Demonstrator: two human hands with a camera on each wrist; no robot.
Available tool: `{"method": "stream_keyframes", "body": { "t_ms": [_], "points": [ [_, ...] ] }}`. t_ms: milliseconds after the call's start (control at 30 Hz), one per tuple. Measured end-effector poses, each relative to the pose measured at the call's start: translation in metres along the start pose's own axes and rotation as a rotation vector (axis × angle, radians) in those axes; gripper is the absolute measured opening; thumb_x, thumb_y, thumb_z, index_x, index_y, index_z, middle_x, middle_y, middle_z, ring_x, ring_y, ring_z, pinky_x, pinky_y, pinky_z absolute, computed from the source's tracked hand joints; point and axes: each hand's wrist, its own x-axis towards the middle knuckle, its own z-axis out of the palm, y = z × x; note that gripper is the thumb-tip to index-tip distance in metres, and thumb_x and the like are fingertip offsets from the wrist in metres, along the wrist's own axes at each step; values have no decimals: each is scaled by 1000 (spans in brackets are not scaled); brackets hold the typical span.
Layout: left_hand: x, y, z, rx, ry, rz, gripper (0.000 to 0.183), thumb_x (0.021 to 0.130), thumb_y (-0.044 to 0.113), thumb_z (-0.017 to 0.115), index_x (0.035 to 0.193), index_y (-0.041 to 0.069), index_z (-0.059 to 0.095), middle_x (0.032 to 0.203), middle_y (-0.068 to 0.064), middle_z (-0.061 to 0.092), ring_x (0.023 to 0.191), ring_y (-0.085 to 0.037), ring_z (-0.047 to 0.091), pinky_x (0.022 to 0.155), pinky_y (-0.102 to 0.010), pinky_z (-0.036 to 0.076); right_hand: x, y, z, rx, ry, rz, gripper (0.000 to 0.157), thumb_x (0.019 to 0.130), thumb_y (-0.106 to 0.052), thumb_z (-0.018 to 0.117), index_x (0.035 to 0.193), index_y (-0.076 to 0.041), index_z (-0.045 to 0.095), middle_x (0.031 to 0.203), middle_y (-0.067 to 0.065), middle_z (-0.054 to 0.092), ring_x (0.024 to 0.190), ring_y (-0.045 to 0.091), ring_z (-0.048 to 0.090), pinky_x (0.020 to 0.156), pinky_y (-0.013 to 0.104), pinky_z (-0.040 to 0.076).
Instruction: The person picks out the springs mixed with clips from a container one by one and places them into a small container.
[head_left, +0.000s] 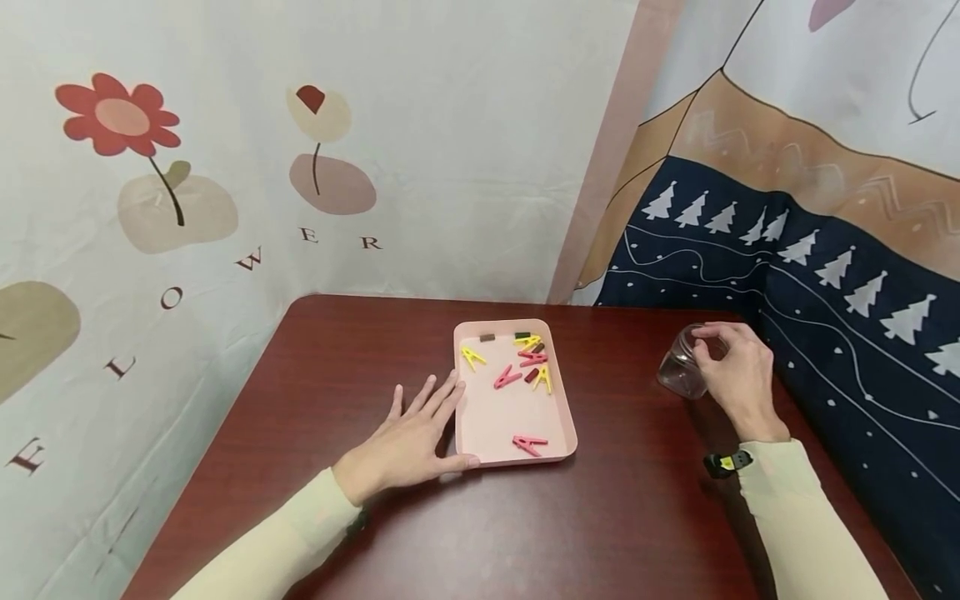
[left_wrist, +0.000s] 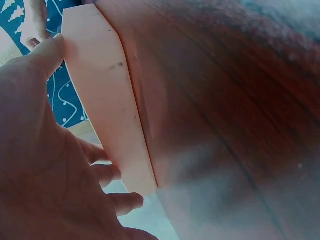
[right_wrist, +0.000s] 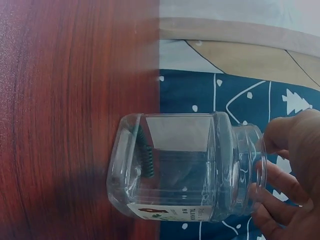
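Observation:
A pink rectangular tray (head_left: 491, 425) lies on the table with red clothespins (head_left: 507, 377), yellow clothespins (head_left: 543, 380) and several small dark pieces (head_left: 487, 337) in it. My left hand (head_left: 408, 446) touches the tray's left side with spread, fairly straight fingers; its thumb lies at the near left corner. In the left wrist view, thumb and fingertips meet the tray's side wall (left_wrist: 97, 75). To the right, my right hand (head_left: 735, 375) grips a clear lidless jar (right_wrist: 180, 170) by its mouth. A dark green ridged strip (right_wrist: 146, 157) shows at the jar's bottom end.
The dark red wooden table (head_left: 600, 533) meets a white printed cloth (head_left: 465, 167) at the back. A navy cloth with white trees (head_left: 832, 333) hangs along the right edge, close to the jar and right arm.

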Motion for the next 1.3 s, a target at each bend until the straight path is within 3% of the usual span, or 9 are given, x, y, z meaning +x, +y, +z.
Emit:
{"method": "stream_keyframes", "body": {
  "t_ms": [233, 667, 1067, 1300],
  "points": [
    [0, 3, -2, 6, -2, -6, 118, 104, 88, 62, 189, 18, 19, 200, -3, 9, 185, -45, 12, 140, -87, 5, 0, -2, -1, 0, -11, -1, 15, 106, -1, 75, 115, 2, 87, 126, 26, 80, 125, 46, 72, 106, 68, 55],
    [2, 7, -4, 6, 1, -10, 120, 104, 84, 68, 189, 14, 19, 199, -7, 11, 184, -47, 12, 139, -89, 7, -2, -6, -2, -25, 1, 23, 17, 107, -4, 74, 119, -1, 87, 132, 26, 78, 124, 50, 73, 101, 69, 58],
    [3, 6, 0, 25, -1, -17, 122, 103, 88, 65, 189, 16, 18, 200, -5, 10, 185, -44, 10, 140, -87, 6, -6, -33, 8, 2, 22, -87, 19, 104, 0, 76, 119, 0, 86, 128, 26, 78, 120, 52, 70, 97, 70, 57],
    [4, 5, -1, 27, 3, -14, 121, 103, 87, 66, 189, 15, 19, 199, -5, 10, 185, -45, 11, 140, -88, 7, -7, -53, 20, 0, -6, -177, 21, 101, 1, 78, 121, -1, 86, 113, 24, 76, 99, 43, 64, 90, 61, 53]
  ]
}}
